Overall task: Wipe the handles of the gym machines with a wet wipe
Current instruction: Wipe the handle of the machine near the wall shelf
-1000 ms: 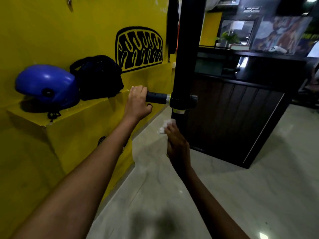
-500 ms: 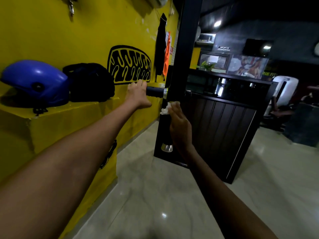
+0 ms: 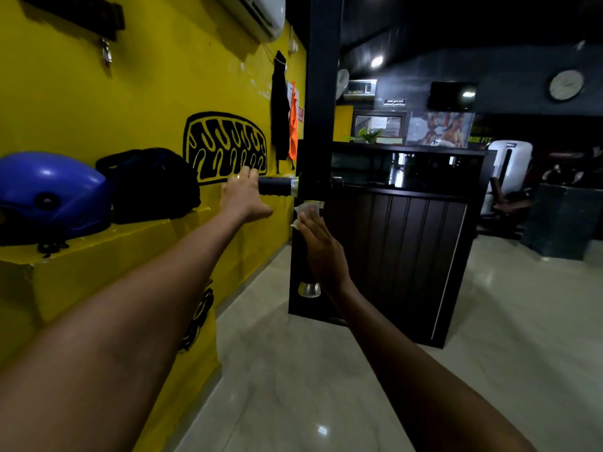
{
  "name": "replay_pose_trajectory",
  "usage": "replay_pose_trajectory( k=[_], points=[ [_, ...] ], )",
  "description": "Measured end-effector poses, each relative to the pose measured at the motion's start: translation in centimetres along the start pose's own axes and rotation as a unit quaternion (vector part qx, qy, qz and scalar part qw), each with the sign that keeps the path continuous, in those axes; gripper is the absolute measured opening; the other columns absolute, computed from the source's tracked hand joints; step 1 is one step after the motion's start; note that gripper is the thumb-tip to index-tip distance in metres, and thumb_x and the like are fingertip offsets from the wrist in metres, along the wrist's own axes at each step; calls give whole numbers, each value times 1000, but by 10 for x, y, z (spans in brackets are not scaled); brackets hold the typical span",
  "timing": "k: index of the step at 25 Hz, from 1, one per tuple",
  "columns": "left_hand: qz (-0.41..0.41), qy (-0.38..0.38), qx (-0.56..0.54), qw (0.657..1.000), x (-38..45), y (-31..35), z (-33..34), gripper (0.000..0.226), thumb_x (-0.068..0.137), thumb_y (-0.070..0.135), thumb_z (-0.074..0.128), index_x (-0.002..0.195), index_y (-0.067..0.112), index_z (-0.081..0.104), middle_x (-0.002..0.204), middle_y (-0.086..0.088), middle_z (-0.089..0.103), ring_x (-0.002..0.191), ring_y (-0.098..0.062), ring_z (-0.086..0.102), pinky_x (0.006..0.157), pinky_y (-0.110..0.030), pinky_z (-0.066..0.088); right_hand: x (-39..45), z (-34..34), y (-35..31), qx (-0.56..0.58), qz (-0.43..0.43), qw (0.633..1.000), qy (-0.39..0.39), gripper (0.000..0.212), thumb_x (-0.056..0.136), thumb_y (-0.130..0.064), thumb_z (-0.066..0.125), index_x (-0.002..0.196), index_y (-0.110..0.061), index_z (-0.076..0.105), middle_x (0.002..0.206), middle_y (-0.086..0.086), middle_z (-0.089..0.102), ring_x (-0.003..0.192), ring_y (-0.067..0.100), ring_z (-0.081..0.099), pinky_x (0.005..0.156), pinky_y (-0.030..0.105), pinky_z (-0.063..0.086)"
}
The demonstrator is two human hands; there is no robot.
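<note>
Grip on the horizontal black handle (image 3: 275, 186) is taken at its free outer end by the left hand (image 3: 243, 197). The wet wipe (image 3: 305, 214) is pressed under the flat-fingered right hand (image 3: 321, 246) against the vertical handle (image 3: 303, 256) just below, which is nearer the right hand.

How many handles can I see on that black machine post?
2. A horizontal handle sticks out left of the post, held by the left hand. A vertical handle hangs below, where the right hand presses a wipe. Others may be hidden.
</note>
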State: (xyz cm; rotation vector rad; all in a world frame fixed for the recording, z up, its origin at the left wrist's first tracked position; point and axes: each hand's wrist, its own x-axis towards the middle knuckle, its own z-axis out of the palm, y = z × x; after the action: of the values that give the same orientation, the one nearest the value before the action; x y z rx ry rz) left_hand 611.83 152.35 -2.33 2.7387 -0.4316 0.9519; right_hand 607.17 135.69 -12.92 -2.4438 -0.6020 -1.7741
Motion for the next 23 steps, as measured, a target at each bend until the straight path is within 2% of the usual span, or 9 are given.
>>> replay_pose_trajectory(
  k=[5,11,16,19,23],
  points=[
    [-4,-14,-3,1000,-1,2,-1,70,73,33,70,129,5,37,126,-12,39,109,-31,44,90,-39,45,-4,-4,-5,11,23,1000,-10,33,77,9,55,108,4,64,123,23,59,121,38,50,99,39,37],
    [0,-9,-14,1000,-1,-1,-2,68,74,31,70,128,5,37,125,-13,40,110,-31,44,91,-40,45,-5,-11,-5,42,41,997,-46,39,73,16,64,109,2,64,124,21,58,122,35,50,87,39,49],
    [-1,-11,-21,1000,-2,2,-5,69,76,31,70,130,5,36,127,-13,39,113,-32,43,92,-40,42,-14,-12,-11,55,65,995,-58,42,77,15,62,115,0,61,131,18,54,127,31,45,89,37,49],
    [-2,-1,-15,1000,-5,4,-3,69,76,32,69,130,5,36,127,-13,39,111,-31,43,90,-38,42,-20,-9,-11,45,74,995,-51,44,76,14,65,117,-1,60,131,17,54,127,30,45,93,34,45],
    [5,20,-14,1000,-4,1,2,68,75,32,68,130,6,37,125,-12,39,107,-28,44,88,-36,41,-31,-9,-14,37,69,996,-41,57,66,18,72,118,0,60,129,18,55,124,31,48,99,30,36]
  ],
)
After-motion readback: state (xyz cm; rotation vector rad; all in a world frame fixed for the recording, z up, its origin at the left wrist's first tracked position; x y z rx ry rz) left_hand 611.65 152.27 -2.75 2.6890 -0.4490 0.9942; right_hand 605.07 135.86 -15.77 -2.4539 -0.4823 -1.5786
